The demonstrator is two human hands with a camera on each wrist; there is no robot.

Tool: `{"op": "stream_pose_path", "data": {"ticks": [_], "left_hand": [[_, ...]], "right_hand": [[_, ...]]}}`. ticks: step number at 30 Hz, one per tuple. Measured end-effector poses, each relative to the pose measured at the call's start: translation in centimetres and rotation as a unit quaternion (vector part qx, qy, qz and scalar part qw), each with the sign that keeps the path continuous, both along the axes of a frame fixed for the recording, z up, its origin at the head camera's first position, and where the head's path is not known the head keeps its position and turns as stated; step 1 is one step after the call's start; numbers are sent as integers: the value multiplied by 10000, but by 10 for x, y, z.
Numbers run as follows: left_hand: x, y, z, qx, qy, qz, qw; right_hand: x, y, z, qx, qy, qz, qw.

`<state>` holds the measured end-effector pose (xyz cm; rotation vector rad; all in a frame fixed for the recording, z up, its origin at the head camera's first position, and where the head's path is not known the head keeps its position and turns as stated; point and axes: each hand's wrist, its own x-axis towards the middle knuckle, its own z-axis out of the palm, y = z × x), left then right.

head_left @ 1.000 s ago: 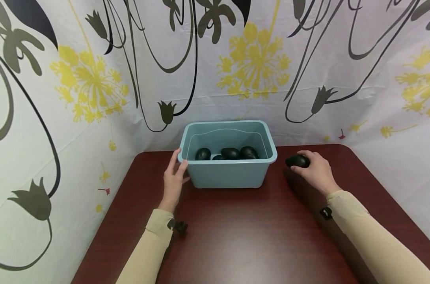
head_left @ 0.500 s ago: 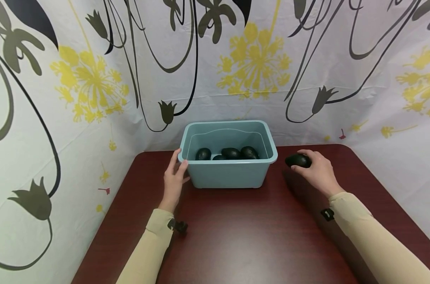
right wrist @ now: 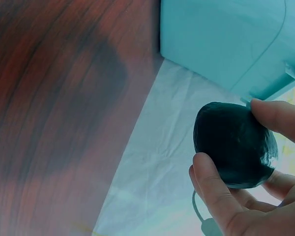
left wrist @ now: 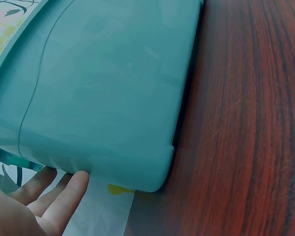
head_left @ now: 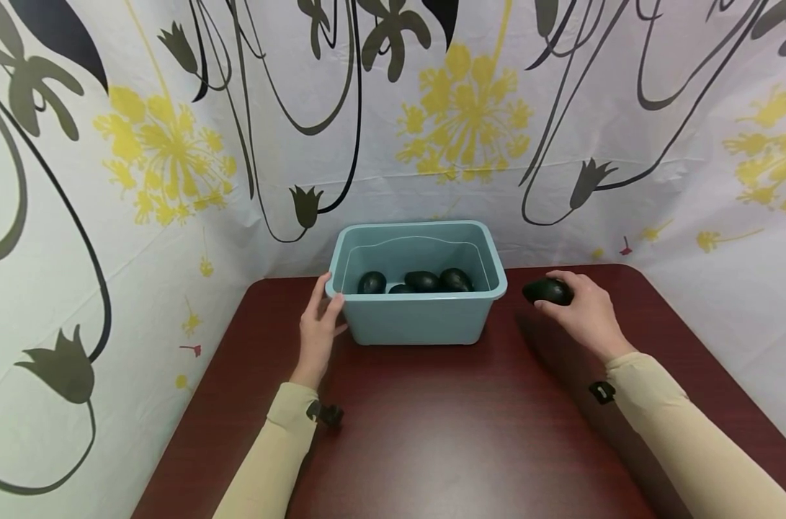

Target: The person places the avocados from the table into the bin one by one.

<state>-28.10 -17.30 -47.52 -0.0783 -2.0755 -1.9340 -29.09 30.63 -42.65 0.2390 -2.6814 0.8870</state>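
Note:
A dark green avocado [head_left: 548,291] is held in my right hand [head_left: 587,311], to the right of the light blue plastic bin [head_left: 418,322]. In the right wrist view the thumb and fingers grip the avocado [right wrist: 236,145] from both sides, raised over the table. Several more avocados [head_left: 422,281] lie in the bin, partly hidden by its front wall. My left hand [head_left: 316,335] touches the bin's left end near the front corner. The left wrist view has its fingers [left wrist: 69,196] extended against the bin wall [left wrist: 108,88], just below the rim.
The bin stands at the back of a dark red wood-grain table [head_left: 431,432]. Behind and beside the table hangs a white cloth [head_left: 393,158] with floral prints. A small black camera [head_left: 328,414] is strapped to the left wrist, and another device [head_left: 601,392] to the right.
My right hand, with the avocado in it, has shifted very slightly to the right and up. The left hand and the bin have stayed in place.

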Motion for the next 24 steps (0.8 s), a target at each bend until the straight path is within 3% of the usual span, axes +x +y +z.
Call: {"op": "stream_pose_path", "data": {"ticks": [16, 24], "left_hand": [[0, 0, 0, 29, -13, -19, 10000], [0, 0, -1, 59, 18, -22, 10000]], "right_hand": [[8, -6, 11, -58, 215, 41, 9997], [10, -11, 20, -55, 525, 90, 9986]]}}
